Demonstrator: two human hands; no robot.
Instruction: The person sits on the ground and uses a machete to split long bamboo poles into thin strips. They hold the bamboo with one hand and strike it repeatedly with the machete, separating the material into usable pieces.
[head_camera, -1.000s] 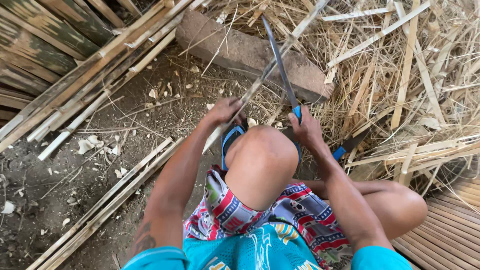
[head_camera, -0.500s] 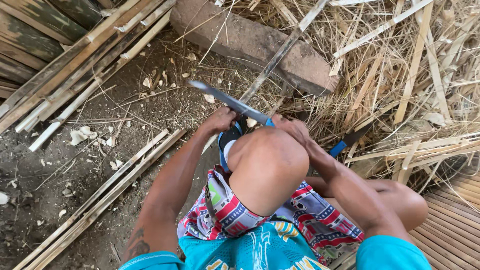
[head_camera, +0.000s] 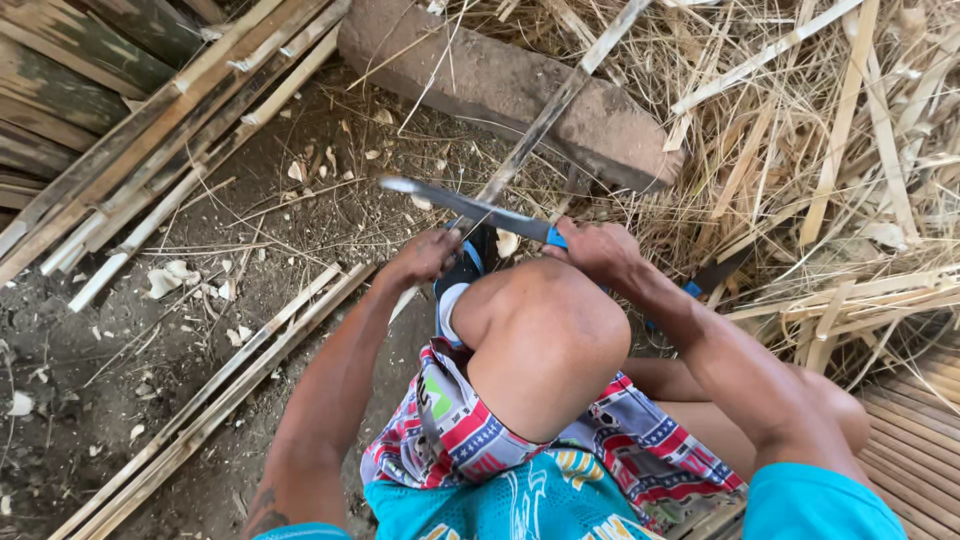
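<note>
My right hand (head_camera: 598, 250) is shut on the blue handle of a long-bladed knife (head_camera: 460, 206), whose blade lies across and points left. My left hand (head_camera: 425, 257) grips a thin bamboo strip (head_camera: 555, 105) that runs up and away over a stone block (head_camera: 510, 85). The blade meets the strip just above my left hand. My raised bare knee sits right below both hands and hides the lower end of the strip.
Long bamboo slats (head_camera: 215, 385) lie on the dirt at left, and more are stacked at top left (head_camera: 150, 130). A heap of dry shavings and split strips (head_camera: 830, 170) fills the right. A slatted bamboo platform (head_camera: 920, 440) is at bottom right.
The knife has swung down from pointing up and away to lying across the strip, tip to the left. My right hand has dropped closer to my left hand.
</note>
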